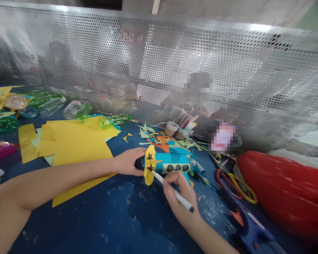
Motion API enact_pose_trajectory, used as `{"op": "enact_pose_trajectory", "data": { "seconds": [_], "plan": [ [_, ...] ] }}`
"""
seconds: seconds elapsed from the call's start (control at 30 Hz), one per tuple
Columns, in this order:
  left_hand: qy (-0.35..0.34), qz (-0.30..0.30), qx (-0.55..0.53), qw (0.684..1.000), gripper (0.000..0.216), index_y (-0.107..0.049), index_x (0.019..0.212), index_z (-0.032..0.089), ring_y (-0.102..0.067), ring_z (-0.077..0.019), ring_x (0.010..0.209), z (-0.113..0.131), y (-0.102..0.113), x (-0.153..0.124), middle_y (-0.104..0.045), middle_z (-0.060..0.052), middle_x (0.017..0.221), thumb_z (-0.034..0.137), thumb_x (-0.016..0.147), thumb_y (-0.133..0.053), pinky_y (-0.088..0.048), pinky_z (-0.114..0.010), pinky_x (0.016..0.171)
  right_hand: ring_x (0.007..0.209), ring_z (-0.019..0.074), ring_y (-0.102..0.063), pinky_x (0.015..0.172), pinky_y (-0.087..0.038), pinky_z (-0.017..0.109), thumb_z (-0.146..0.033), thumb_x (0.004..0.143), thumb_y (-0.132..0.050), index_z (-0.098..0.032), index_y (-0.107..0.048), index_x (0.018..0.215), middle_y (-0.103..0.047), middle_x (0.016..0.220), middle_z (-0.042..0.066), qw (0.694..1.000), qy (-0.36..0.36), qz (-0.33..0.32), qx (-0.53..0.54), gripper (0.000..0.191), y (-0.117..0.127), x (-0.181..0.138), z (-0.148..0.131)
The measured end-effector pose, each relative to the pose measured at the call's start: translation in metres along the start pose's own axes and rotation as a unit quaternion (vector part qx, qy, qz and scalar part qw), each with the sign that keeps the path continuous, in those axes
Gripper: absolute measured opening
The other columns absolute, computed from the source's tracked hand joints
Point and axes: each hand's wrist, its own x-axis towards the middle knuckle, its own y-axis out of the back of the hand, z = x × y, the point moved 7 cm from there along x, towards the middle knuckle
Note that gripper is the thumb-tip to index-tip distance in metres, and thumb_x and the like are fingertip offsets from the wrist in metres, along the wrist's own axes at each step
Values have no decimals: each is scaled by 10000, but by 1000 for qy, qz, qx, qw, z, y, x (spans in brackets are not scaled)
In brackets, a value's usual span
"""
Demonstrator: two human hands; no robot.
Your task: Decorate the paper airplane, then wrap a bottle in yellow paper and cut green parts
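A toy plane (172,157), seemingly built on a bottle wrapped in blue paper, lies on its side on the table. Dark rounded windows are drawn on a pale green strip along its body. Across its left end sits a yellow paper propeller (149,153) with dark stars on it. My left hand (129,162) is closed around the plane's dark end, behind the propeller; some fingers are hidden. In my right hand (180,194), a white marker (184,202) is pinched like a pen. Its tip touches or nearly touches the lower star.
Yellow paper sheets (76,137) lie left, with plastic bottles (51,106) behind. Paper scraps (159,143) and cups of sticks (171,129) stand beyond the plane. Scissors (242,188), a blue glue gun (257,229) and a red bag (283,190) are right. A perforated metal screen (161,60) closes the back.
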Motion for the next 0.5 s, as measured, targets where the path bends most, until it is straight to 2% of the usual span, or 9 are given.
{"op": "enact_pose_trajectory", "data": {
  "seconds": [0.5],
  "plan": [
    [15, -12, -4, 1000, 648, -487, 1243, 175, -517, -283, 1173, -1, -1, 0, -546, -121, 1278, 415, 686, -713, -413, -411, 996, 629, 156, -501, 556, -393, 267, -172, 823, -506, -231, -428, 684, -491, 640, -17, 1000, 14, 10, -7, 169, 1, 0, 0]
  ]
}}
